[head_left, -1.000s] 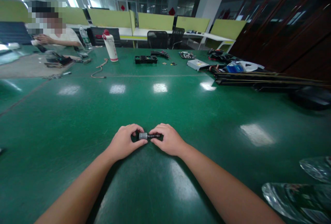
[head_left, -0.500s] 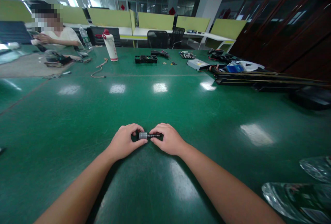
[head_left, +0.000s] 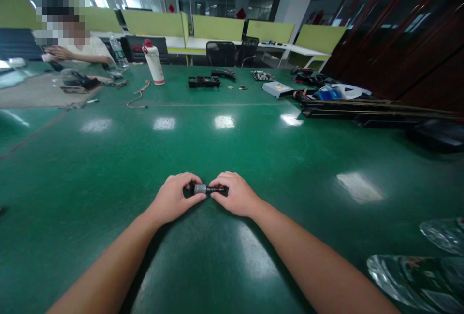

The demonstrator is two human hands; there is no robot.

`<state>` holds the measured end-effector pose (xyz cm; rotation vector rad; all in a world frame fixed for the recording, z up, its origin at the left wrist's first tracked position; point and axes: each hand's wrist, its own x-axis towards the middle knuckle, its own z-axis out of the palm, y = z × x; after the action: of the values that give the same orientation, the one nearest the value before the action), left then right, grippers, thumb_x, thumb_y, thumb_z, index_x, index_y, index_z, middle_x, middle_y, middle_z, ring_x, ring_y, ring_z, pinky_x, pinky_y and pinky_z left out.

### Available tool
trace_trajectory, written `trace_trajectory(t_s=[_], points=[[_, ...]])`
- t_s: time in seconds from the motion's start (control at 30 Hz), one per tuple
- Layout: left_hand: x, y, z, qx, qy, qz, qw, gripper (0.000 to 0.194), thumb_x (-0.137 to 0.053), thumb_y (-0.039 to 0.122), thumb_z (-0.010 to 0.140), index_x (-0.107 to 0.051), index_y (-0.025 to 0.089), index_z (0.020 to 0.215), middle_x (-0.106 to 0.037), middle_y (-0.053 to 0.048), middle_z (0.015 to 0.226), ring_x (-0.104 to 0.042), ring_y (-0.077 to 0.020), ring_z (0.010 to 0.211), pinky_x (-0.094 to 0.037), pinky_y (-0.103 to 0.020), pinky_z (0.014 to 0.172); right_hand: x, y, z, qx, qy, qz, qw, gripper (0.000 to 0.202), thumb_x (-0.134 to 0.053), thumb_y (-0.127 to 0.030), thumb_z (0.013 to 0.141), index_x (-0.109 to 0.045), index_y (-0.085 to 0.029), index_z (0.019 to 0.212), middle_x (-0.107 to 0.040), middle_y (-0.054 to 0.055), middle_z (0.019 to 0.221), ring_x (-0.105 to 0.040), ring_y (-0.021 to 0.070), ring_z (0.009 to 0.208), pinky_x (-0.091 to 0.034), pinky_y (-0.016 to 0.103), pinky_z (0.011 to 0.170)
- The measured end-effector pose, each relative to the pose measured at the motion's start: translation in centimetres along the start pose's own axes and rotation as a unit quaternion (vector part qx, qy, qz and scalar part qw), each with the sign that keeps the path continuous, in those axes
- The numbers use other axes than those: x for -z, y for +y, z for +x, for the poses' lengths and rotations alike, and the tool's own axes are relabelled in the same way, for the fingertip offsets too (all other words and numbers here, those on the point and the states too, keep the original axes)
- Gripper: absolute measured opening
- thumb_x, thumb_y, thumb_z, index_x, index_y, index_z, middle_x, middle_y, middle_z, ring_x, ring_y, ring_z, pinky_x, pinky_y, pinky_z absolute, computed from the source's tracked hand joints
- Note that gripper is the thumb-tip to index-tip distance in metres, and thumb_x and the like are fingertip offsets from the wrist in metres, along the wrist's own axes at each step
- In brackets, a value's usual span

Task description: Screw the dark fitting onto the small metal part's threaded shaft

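Observation:
A small motor-like part (head_left: 200, 189), with a grey cylinder on the left and a thin dark shaft on the right, lies level just above or on the green table (head_left: 224, 152). Around its grey end curve the thumb and fingers of my left hand (head_left: 177, 195). My right hand (head_left: 235, 193) has its thumb and fingers about the dark shaft end. Both hands rest low at the table surface, with a narrow space between their fingertips. The far ends of the part are partly shaded inside the hands.
At the far side are a white bottle (head_left: 155, 66), a cord (head_left: 138, 96), a black frame (head_left: 204, 82), a circuit board (head_left: 261, 76) and a grey box (head_left: 277, 89). Long dark strips (head_left: 362, 109) lie right. Plastic bottles (head_left: 416, 280) stand near right. A person sits far left.
The hands and the part between them stay almost in place. The whole view has shifted very slightly.

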<state>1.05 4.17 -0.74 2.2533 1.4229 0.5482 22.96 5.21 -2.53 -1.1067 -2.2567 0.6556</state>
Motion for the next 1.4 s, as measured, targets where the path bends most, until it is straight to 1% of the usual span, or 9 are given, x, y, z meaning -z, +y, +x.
trace_trajectory(t_s=[0.4, 0.57, 0.8, 0.97, 1.07, 1.23, 1.3, 1.4], points=[[0.0, 0.0, -0.1, -0.003, 0.002, 0.002, 1.000, 0.025, -0.068, 0.042, 0.083, -0.067, 0.023, 0.099, -0.069, -0.001, 0.091, -0.060, -0.0193, 0.081, -0.042, -0.031, 0.075, 0.1, 0.0, 0.0, -0.005, -0.005, -0.003, 1.000, 0.016, -0.071, -0.018, 0.080, -0.069, -0.021, 0.095, -0.069, 0.002, 0.089, -0.058, 0.0171, 0.085, -0.040, 0.032, 0.080], [0.1, 0.1, 0.0, -0.004, 0.005, 0.004, 1.000, 0.025, -0.068, 0.041, 0.082, -0.067, 0.022, 0.098, -0.069, -0.001, 0.089, -0.060, -0.0194, 0.080, -0.042, -0.031, 0.073, 0.1, -0.1, 0.0, 0.003, -0.005, 0.000, 1.000, 0.020, -0.074, -0.019, 0.077, -0.069, -0.021, 0.096, -0.068, 0.001, 0.088, -0.059, 0.0174, 0.085, -0.040, 0.032, 0.080], [0.1, 0.2, 0.0, -0.004, 0.001, -0.001, 1.000, 0.024, -0.069, 0.040, 0.082, -0.067, 0.022, 0.098, -0.069, -0.001, 0.090, -0.060, -0.0191, 0.080, -0.042, -0.030, 0.073, 0.0, 0.0, 0.1, -0.011, 0.010, 0.005, 1.000, 0.013, -0.075, -0.018, 0.075, -0.069, -0.019, 0.086, -0.066, 0.001, 0.079, -0.057, 0.0159, 0.078, -0.040, 0.030, 0.075], [0.1, 0.2, 0.1, -0.003, 0.005, -0.004, 1.000, 0.024, -0.067, 0.041, 0.083, -0.066, 0.021, 0.097, -0.068, -0.001, 0.088, -0.059, -0.0193, 0.079, -0.042, -0.031, 0.072, 0.1, 0.1, 0.0, -0.016, 0.026, -0.008, 1.000, 0.011, -0.073, -0.017, 0.075, -0.067, -0.020, 0.084, -0.066, 0.001, 0.079, -0.057, 0.0167, 0.080, -0.039, 0.031, 0.076], [0.1, 0.0, 0.0, 0.001, 0.015, -0.015, 1.000, 0.025, -0.064, 0.040, 0.086, -0.065, 0.022, 0.103, -0.067, -0.002, 0.088, -0.059, -0.0191, 0.079, -0.043, -0.031, 0.072, 0.4, 0.5, -0.1, -0.036, 0.042, -0.036, 0.998, 0.010, -0.073, -0.018, 0.074, -0.067, -0.021, 0.081, -0.067, 0.000, 0.080, -0.057, 0.0177, 0.082, -0.038, 0.032, 0.077], [0.0, -0.3, 0.0, -0.001, 0.024, -0.032, 0.999, 0.023, -0.060, 0.038, 0.089, -0.065, 0.023, 0.106, -0.065, -0.003, 0.091, -0.058, -0.0188, 0.079, -0.044, -0.031, 0.074, 0.9, 1.2, 0.0, -0.117, 0.093, -0.060, 0.987, 0.008, -0.068, -0.015, 0.073, -0.066, -0.021, 0.078, -0.064, 0.001, 0.076, -0.056, 0.0176, 0.076, -0.039, 0.031, 0.071], [0.0, -0.3, 0.0, 0.002, 0.027, -0.034, 0.999, 0.024, -0.060, 0.038, 0.089, -0.065, 0.022, 0.106, -0.065, -0.003, 0.091, -0.058, -0.0188, 0.079, -0.045, -0.032, 0.074, 0.9, 1.3, 0.0, -0.122, 0.097, -0.060, 0.986, 0.008, -0.068, -0.015, 0.072, -0.066, -0.021, 0.077, -0.064, 0.001, 0.075, -0.056, 0.0175, 0.075, -0.040, 0.031, 0.070], [0.0, -0.3, 0.0, 0.005, 0.028, -0.034, 0.999, 0.023, -0.060, 0.037, 0.089, -0.065, 0.022, 0.106, -0.064, -0.003, 0.090, -0.058, -0.0186, 0.079, -0.045, -0.032, 0.074, 0.9, 1.1, 0.0, -0.105, 0.086, -0.060, 0.989, 0.009, -0.069, -0.015, 0.071, -0.067, -0.021, 0.076, -0.065, 0.001, 0.076, -0.056, 0.0173, 0.075, -0.039, 0.031, 0.071]])
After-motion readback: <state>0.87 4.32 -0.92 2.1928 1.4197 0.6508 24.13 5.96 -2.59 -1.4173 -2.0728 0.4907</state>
